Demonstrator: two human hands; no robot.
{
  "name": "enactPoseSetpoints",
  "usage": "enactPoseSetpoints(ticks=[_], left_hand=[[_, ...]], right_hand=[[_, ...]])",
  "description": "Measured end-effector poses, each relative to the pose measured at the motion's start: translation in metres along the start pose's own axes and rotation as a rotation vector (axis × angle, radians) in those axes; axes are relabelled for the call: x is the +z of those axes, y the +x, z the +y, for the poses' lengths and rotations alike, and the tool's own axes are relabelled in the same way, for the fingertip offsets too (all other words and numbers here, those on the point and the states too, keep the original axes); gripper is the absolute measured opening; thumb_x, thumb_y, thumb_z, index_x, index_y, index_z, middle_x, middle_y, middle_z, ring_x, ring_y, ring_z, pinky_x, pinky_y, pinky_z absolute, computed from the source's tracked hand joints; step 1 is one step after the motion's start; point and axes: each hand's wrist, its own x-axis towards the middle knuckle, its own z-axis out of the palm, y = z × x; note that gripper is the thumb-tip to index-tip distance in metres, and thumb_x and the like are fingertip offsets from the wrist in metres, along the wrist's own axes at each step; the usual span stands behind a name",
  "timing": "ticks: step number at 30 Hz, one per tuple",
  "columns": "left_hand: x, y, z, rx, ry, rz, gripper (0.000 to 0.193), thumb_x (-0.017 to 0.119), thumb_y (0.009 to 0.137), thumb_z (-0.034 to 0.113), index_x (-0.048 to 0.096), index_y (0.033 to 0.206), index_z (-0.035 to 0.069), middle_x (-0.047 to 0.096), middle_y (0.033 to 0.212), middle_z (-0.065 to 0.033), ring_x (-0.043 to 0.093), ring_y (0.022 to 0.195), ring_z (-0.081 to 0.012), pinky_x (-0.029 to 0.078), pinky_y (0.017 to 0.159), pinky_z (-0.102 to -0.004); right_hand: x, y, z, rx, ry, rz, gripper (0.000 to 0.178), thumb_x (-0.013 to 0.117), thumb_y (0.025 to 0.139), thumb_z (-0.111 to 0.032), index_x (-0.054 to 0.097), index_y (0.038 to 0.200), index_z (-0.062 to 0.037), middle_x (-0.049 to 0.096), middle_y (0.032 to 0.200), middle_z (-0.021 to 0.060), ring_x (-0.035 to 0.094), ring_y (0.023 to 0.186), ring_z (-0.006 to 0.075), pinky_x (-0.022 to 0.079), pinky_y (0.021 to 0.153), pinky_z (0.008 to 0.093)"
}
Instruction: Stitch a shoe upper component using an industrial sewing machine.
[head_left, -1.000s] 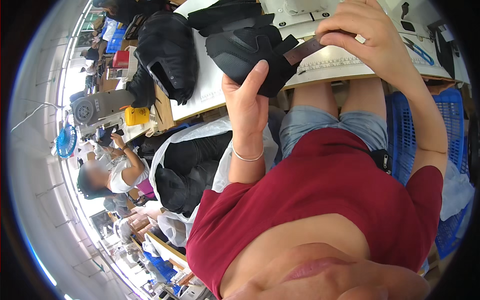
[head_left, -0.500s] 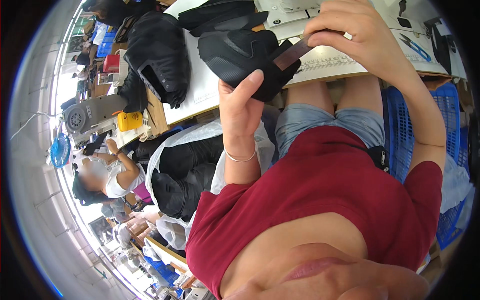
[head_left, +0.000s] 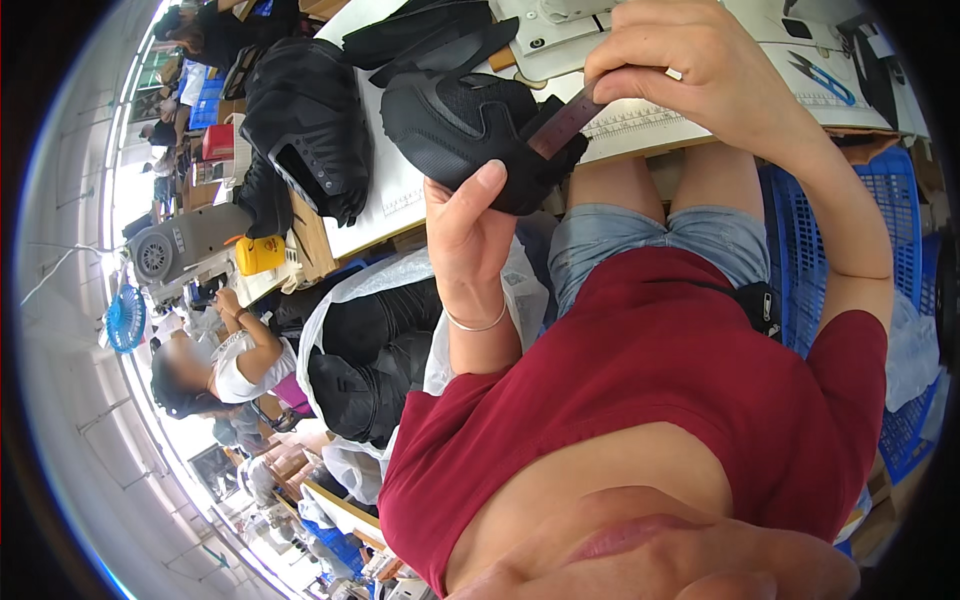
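Observation:
My left hand (head_left: 470, 225) grips a black shoe upper (head_left: 440, 120) from below, its thumb pressed on the near edge and the other fingers hidden behind it. Between the thumb and fingers of my right hand (head_left: 670, 65) is a short ruler (head_left: 567, 122) of dull reddish-brown look. The ruler's free end lies against the black material at the right part of the upper. Both hands are above the front edge of a white worktable (head_left: 385, 225).
More black uppers lie piled on the table's left (head_left: 305, 120) and behind (head_left: 415, 30). Blue-handled snips (head_left: 825, 80) lie at the right near a sewing machine base (head_left: 560, 45). A white bag (head_left: 325, 310) of black pieces stands left, blue crates (head_left: 800, 270) right. A co-worker (head_left: 245, 360) sits farther left.
The upper and both hands have shifted slightly left in view. The ruler stays against the upper, and its face now shows more clearly. Both hands keep their hold.

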Motion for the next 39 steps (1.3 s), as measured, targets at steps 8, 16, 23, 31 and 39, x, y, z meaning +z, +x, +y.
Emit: enactPoseSetpoints(ticks=[8, 16, 23, 31, 39], left_hand=[[0.003, -0.002, 0.001, 0.009, -0.002, -0.016, 0.051, 0.067, 0.088, -0.004, 0.054, 0.136, -0.004, 0.065, 0.127, -0.0166, 0.066, 0.116, -0.0274, 0.049, 0.106, -0.0428], [0.001, -0.004, 0.001, -0.007, -0.002, -0.029, 0.049, 0.068, 0.089, -0.003, 0.054, 0.136, -0.004, 0.065, 0.128, -0.0159, 0.065, 0.118, -0.0268, 0.049, 0.107, -0.0425], [-0.003, -0.006, -0.002, 0.067, -0.009, 0.016, 0.045, 0.067, 0.092, -0.003, 0.055, 0.135, -0.003, 0.066, 0.128, -0.0150, 0.066, 0.116, -0.0254, 0.050, 0.107, -0.0422], [0.000, 0.000, -0.013, 0.169, 0.248, 0.008, 0.034, 0.074, 0.090, 0.000, 0.066, 0.123, -0.004, 0.071, 0.117, -0.0117, 0.069, 0.104, -0.0207, 0.054, 0.097, -0.0366], [-0.010, 0.002, -0.023, 0.139, 0.191, -0.002, 0.036, 0.069, 0.094, 0.000, 0.061, 0.129, -0.006, 0.069, 0.124, -0.0144, 0.068, 0.112, -0.0246, 0.052, 0.103, -0.0395]], right_hand=[[-0.003, 0.001, -0.001, -0.016, -0.015, -0.022, 0.019, 0.071, 0.094, -0.031, 0.077, 0.093, -0.0128, 0.068, 0.080, -0.0005, 0.062, 0.079, 0.0179, 0.038, 0.080, 0.0333], [-0.007, 0.004, -0.005, -0.021, -0.048, -0.064, 0.020, 0.070, 0.094, -0.031, 0.076, 0.093, -0.0128, 0.068, 0.080, -0.0006, 0.063, 0.079, 0.0173, 0.039, 0.080, 0.0333], [-0.038, 0.062, -0.047, 1.185, 0.420, -0.468, 0.014, 0.076, 0.089, -0.027, 0.075, 0.093, -0.0134, 0.064, 0.078, 0.0000, 0.060, 0.077, 0.0203, 0.039, 0.075, 0.0326], [0.000, 0.019, -0.045, 1.138, 0.631, -0.425, 0.036, 0.072, 0.097, -0.031, 0.063, 0.079, -0.0010, 0.049, 0.068, -0.0010, 0.043, 0.065, 0.0082, 0.036, 0.058, 0.0275], [-0.002, 0.026, -0.062, 1.181, 0.727, -0.290, 0.026, 0.071, 0.097, -0.025, 0.069, 0.086, -0.0007, 0.066, 0.077, 0.0044, 0.060, 0.073, 0.0116, 0.046, 0.070, 0.0281]])
